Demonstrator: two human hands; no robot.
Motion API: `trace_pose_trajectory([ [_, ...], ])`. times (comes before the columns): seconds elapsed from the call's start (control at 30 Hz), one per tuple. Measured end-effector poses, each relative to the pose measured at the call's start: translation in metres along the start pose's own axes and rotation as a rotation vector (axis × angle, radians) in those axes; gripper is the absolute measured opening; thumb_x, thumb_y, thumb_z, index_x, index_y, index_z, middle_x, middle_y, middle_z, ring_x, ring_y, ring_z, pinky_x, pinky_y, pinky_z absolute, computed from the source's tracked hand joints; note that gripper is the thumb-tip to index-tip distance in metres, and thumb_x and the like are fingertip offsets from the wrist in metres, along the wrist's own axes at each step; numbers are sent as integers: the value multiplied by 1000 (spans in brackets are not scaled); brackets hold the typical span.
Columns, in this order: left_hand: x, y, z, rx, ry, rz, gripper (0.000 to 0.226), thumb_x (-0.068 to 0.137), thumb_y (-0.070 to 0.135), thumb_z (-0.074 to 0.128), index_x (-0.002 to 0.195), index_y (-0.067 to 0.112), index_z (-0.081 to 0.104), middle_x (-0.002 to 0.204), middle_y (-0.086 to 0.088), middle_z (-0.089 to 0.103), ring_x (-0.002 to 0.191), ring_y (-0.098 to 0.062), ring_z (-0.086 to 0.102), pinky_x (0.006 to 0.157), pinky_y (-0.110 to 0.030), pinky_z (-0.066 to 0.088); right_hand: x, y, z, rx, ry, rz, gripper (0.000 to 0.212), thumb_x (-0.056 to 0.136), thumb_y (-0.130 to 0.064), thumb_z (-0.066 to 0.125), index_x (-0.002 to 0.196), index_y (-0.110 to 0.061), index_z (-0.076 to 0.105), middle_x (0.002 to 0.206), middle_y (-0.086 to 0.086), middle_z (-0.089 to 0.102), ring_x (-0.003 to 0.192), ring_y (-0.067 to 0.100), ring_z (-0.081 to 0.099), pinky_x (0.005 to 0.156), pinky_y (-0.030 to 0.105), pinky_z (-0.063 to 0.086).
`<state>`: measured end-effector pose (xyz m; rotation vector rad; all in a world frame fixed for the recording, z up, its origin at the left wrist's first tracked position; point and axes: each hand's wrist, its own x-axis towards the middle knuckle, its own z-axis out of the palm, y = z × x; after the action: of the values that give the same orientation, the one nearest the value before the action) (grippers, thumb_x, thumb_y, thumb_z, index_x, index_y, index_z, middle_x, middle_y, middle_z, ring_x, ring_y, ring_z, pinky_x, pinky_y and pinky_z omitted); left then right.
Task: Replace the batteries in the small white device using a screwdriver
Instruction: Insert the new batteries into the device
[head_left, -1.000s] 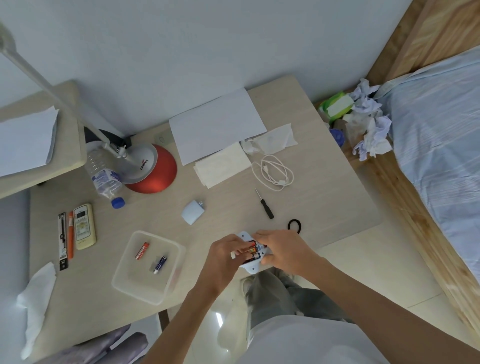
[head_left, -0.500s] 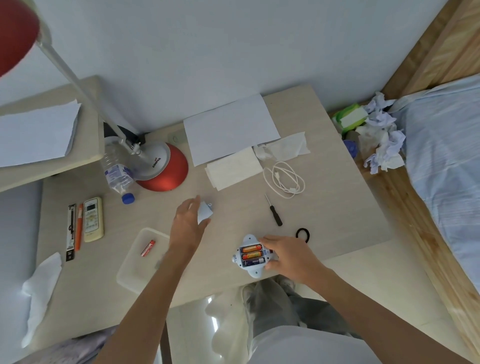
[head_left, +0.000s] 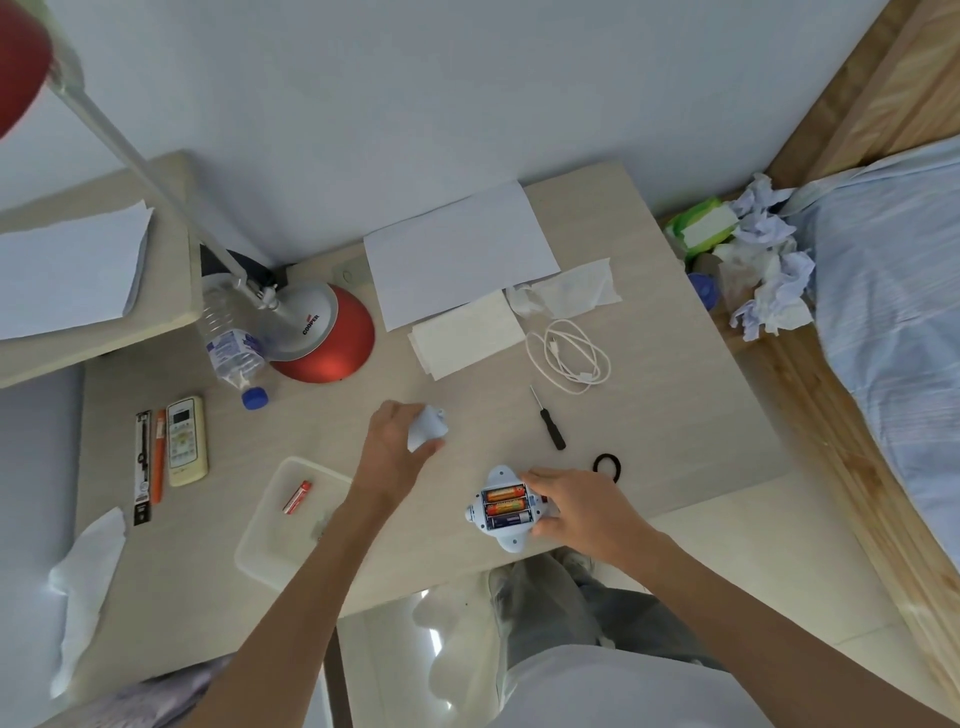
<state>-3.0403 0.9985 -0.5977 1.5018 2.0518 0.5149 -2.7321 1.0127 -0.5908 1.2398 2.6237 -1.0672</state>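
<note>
The left hand (head_left: 397, 447) curls around the small white cover (head_left: 427, 427), hiding most of it. The right hand (head_left: 576, 512) grips the white device (head_left: 501, 512) at the worktop's (head_left: 675, 415) lower edge, three batteries (head_left: 506, 504) showing. The screwdriver (head_left: 548, 426) lies on open worktop above. The clear tray (head_left: 270, 540), lower left, holds one red battery (head_left: 297, 496); the forearm covers the tray's right part.

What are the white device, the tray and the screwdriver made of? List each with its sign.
White device: looks like matte moulded plastic, with rounded lobes.
Tray: translucent plastic, the desk showing through.
Screwdriver: thin dark shaft, probably metal; black handle, plastic or rubber, unclear.
</note>
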Motion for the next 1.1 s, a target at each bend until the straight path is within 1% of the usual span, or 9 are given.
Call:
trace_pose_trajectory([
  [0.07,-17,20,-1,-136,-33,18,55,84,30,89,132,16,67,118,-1,61,105,-19,64,96,-33,53,3,-1,-1,-9,-3,-7,55,92,-50,70,142,-36,54,121,-14,72,104,7,69,91,29,60],
  [0.17,-46,45,1,-294,-97,44,53,86,34,87,133,21,66,121,5,64,108,-9,66,97,-30,57,7,-3,-4,-5,-14,-10,55,90,-49,71,140,-35,56,118,-13,72,100,7,68,88,31,59],
  [0.27,-70,63,8,-382,-166,81,54,86,43,84,134,24,66,124,8,64,114,-13,67,98,-32,58,9,-2,-4,-4,-24,1,56,89,-50,72,140,-34,57,120,-12,72,102,9,68,90,30,57],
  [0.43,-88,73,24,-379,-203,59,58,80,55,82,130,30,66,123,13,65,112,-18,67,94,-34,60,10,0,-2,4,-5,6,48,86,-51,72,129,-35,60,108,-13,71,91,8,65,70,17,39],
  [0.53,-88,73,28,-355,-197,60,60,79,56,82,129,29,66,122,13,65,109,-15,65,92,-29,59,10,2,0,23,-13,23,45,84,-50,71,126,-36,61,105,-12,72,87,8,65,74,25,52],
  [0.6,-86,73,28,-345,-196,57,61,78,55,81,130,28,66,123,13,65,109,-14,64,92,-25,57,10,2,0,21,-15,25,47,85,-51,71,128,-36,61,106,-13,72,88,9,66,78,28,56],
  [0.77,-89,73,31,-290,-207,99,61,80,53,79,134,26,65,126,11,64,112,-13,62,96,-22,53,12,5,1,-7,-10,9,45,87,-52,71,127,-37,60,105,-11,73,86,9,66,76,23,53],
  [0.9,-90,66,32,-248,-174,106,57,84,54,79,133,30,64,123,15,62,111,-12,61,94,-18,51,12,6,2,-38,-17,-7,46,87,-55,70,127,-35,59,105,-11,72,86,9,66,78,28,58],
  [1.1,-90,62,35,-187,-188,93,61,81,57,76,134,29,64,125,12,60,112,-15,59,94,-21,51,14,2,2,-48,-26,7,39,84,-54,68,118,-36,61,96,-12,70,77,8,63,70,27,54],
])
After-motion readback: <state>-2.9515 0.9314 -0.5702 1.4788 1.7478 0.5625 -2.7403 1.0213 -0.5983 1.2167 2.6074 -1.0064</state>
